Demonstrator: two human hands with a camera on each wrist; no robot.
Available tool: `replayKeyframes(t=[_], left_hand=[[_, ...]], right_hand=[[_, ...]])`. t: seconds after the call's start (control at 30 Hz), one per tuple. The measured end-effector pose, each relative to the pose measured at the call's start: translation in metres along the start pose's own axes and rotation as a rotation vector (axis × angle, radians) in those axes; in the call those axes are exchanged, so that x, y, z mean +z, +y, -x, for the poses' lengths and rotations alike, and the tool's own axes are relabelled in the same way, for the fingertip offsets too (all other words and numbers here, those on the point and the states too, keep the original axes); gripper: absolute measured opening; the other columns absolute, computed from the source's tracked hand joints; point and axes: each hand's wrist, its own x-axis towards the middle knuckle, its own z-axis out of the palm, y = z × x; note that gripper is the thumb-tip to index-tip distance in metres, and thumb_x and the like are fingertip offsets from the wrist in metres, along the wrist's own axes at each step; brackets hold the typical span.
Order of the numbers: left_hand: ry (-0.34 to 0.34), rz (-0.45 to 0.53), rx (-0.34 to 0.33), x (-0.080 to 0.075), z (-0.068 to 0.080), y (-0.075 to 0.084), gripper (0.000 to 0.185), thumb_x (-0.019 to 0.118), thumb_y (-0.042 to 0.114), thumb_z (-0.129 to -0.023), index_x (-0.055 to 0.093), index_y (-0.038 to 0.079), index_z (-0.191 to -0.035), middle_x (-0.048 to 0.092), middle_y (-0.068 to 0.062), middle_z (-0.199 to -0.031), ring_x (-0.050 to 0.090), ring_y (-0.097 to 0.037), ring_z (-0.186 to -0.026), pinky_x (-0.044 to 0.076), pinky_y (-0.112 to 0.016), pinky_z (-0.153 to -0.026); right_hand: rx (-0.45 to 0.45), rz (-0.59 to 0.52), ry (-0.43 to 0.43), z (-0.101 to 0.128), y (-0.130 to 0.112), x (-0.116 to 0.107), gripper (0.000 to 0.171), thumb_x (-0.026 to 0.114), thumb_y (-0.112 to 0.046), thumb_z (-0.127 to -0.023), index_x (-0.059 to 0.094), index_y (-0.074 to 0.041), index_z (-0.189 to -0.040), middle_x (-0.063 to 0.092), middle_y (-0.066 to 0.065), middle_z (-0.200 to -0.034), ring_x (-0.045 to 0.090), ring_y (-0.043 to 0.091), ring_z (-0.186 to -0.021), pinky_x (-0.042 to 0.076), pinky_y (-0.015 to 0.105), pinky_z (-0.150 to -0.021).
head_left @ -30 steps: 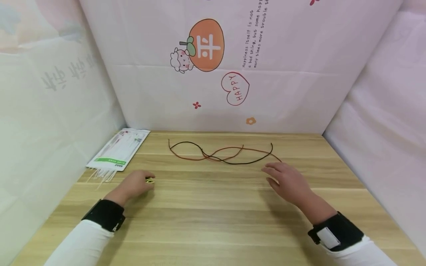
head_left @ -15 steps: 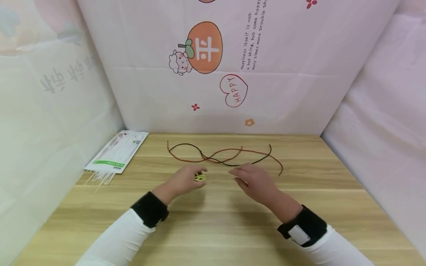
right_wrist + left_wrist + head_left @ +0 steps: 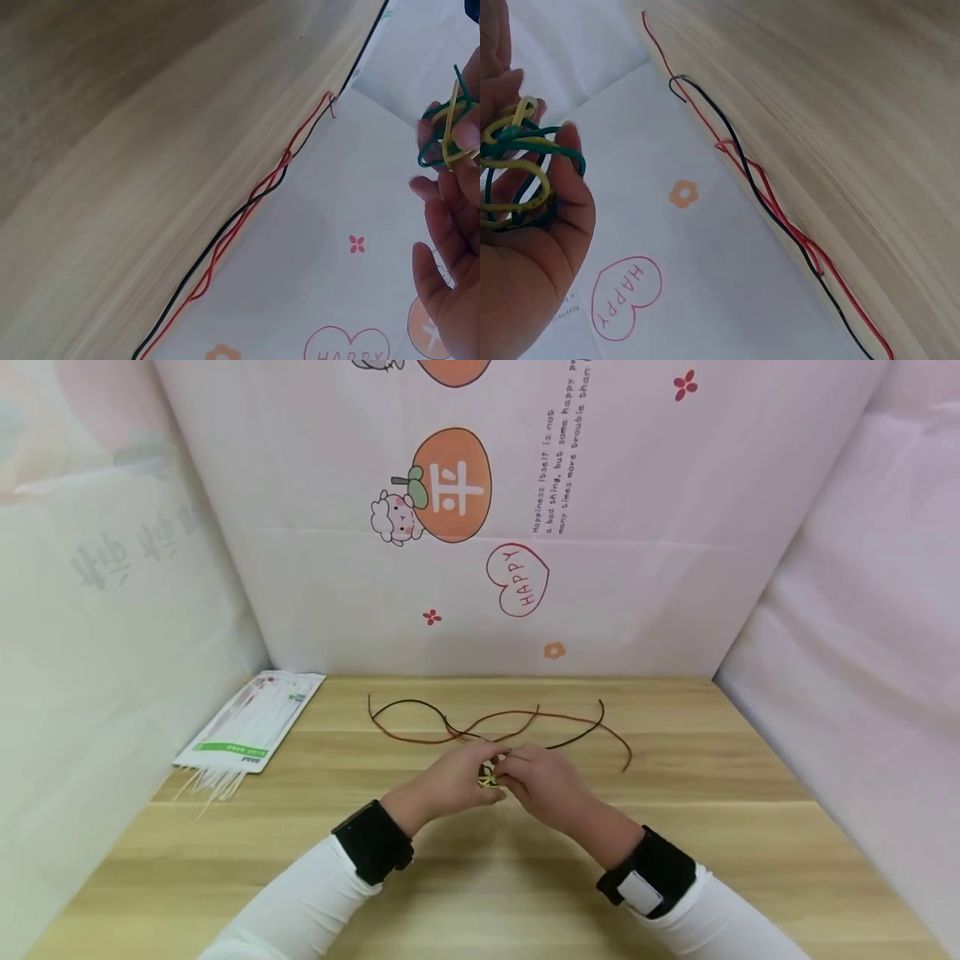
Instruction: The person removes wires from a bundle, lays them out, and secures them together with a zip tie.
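In front of me, above the table, my left hand (image 3: 442, 783) holds a small bundle of yellow and green cords (image 3: 488, 778). In the left wrist view the cords (image 3: 546, 144) lie looped within its curved fingers. My right hand (image 3: 553, 787) meets it from the other side, its fingertips pinching at the bundle. The right wrist view shows a thumb against a yellow strand of the cord bundle (image 3: 450, 131). Just beyond both hands, red cords (image 3: 408, 741) and a black cord (image 3: 414, 701) lie crossed on the table, partly hidden by the hands.
A white packet (image 3: 251, 718) with a green stripe lies at the back left, thin white strands (image 3: 217, 782) sticking out of its near end. Printed white cloth (image 3: 630, 610) walls the wooden table (image 3: 480, 893) at the back and both sides.
The left hand has moved right with the cord bundle, and the right hand has moved left. The two hands, apart before, now meet, with the right fingertips on the bundle.
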Motion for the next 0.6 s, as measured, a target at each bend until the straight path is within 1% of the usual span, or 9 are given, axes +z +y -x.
replayKeyframes(t=[0.07, 0.13, 0.23, 0.3, 0.37, 0.43, 0.47, 0.53, 0.6], left_hand=[[0.021, 0.037, -0.010, 0.001, 0.001, -0.002, 0.044, 0.073, 0.025, -0.088, 0.057, 0.014, -0.127, 0.060, 0.004, -0.110, 0.056, -0.010, -0.098, 0.049, -0.027, -0.082], [0.064, 0.074, -0.010, 0.001, 0.002, -0.004, 0.038, 0.071, 0.029, -0.089, 0.058, 0.015, -0.122, 0.060, 0.005, -0.105, 0.056, -0.011, -0.095, 0.049, -0.029, -0.081], [0.125, 0.100, -0.015, 0.000, 0.001, -0.008, 0.022, 0.066, 0.028, -0.092, 0.061, 0.016, -0.110, 0.059, 0.007, -0.095, 0.056, -0.010, -0.089, 0.049, -0.032, -0.079], [0.135, 0.119, -0.013, -0.002, 0.001, -0.010, 0.012, 0.064, 0.023, -0.093, 0.062, 0.017, -0.104, 0.059, 0.007, -0.091, 0.055, -0.010, -0.086, 0.048, -0.031, -0.077], [0.113, 0.142, -0.017, -0.002, 0.002, -0.010, 0.008, 0.062, 0.018, -0.092, 0.061, 0.017, -0.100, 0.059, 0.006, -0.089, 0.054, -0.010, -0.079, 0.047, -0.029, -0.072], [0.079, 0.150, -0.007, -0.003, 0.003, -0.011, 0.003, 0.061, 0.015, -0.091, 0.059, 0.015, -0.094, 0.058, 0.006, -0.085, 0.052, -0.009, -0.066, 0.045, -0.026, -0.063], [0.063, 0.138, 0.009, -0.002, 0.003, -0.012, 0.003, 0.061, 0.013, -0.090, 0.058, 0.014, -0.090, 0.057, 0.005, -0.082, 0.049, -0.008, -0.062, 0.043, -0.024, -0.060], [0.044, 0.101, 0.049, -0.002, 0.003, -0.013, 0.009, 0.061, 0.009, -0.089, 0.055, 0.012, -0.083, 0.053, 0.004, -0.077, 0.043, -0.007, -0.058, 0.039, -0.022, -0.058], [0.040, 0.068, 0.091, 0.000, 0.002, -0.013, 0.014, 0.061, 0.007, -0.089, 0.053, 0.011, -0.077, 0.052, 0.003, -0.076, 0.044, -0.006, -0.060, 0.040, -0.021, -0.060]], right_hand=[[0.055, -0.020, -0.054, -0.002, -0.001, 0.002, 0.009, 0.071, -0.003, -0.085, 0.066, -0.010, -0.089, 0.066, -0.001, -0.084, 0.060, 0.014, -0.076, 0.050, 0.026, -0.064], [0.131, -0.057, -0.114, -0.003, -0.001, 0.004, 0.009, 0.067, -0.002, -0.087, 0.062, -0.009, -0.090, 0.063, 0.000, -0.084, 0.058, 0.014, -0.077, 0.049, 0.026, -0.064], [0.249, -0.144, -0.189, -0.006, -0.003, 0.005, 0.005, 0.062, -0.004, -0.093, 0.058, -0.006, -0.092, 0.060, 0.002, -0.087, 0.056, 0.013, -0.076, 0.048, 0.025, -0.063], [0.289, -0.210, -0.216, -0.008, -0.002, 0.004, 0.003, 0.058, -0.005, -0.095, 0.057, -0.005, -0.093, 0.061, 0.003, -0.088, 0.056, 0.013, -0.076, 0.048, 0.025, -0.064], [0.290, -0.250, -0.228, -0.008, -0.003, 0.003, 0.002, 0.057, -0.005, -0.096, 0.056, -0.004, -0.094, 0.061, 0.004, -0.089, 0.057, 0.013, -0.076, 0.048, 0.024, -0.064], [0.261, -0.246, -0.234, -0.007, -0.003, 0.002, 0.002, 0.057, -0.005, -0.095, 0.056, -0.005, -0.094, 0.061, 0.003, -0.088, 0.057, 0.012, -0.075, 0.048, 0.024, -0.064], [0.242, -0.231, -0.234, -0.006, -0.002, 0.001, 0.003, 0.057, -0.004, -0.095, 0.056, -0.006, -0.094, 0.061, 0.002, -0.087, 0.057, 0.012, -0.075, 0.048, 0.024, -0.064], [0.207, -0.203, -0.227, -0.005, -0.001, -0.001, 0.006, 0.059, -0.002, -0.093, 0.056, -0.007, -0.093, 0.060, 0.002, -0.086, 0.055, 0.013, -0.074, 0.048, 0.024, -0.063], [0.181, -0.175, -0.218, -0.004, -0.001, -0.002, 0.005, 0.059, -0.002, -0.093, 0.056, -0.007, -0.093, 0.061, 0.002, -0.085, 0.056, 0.013, -0.073, 0.048, 0.025, -0.063]])
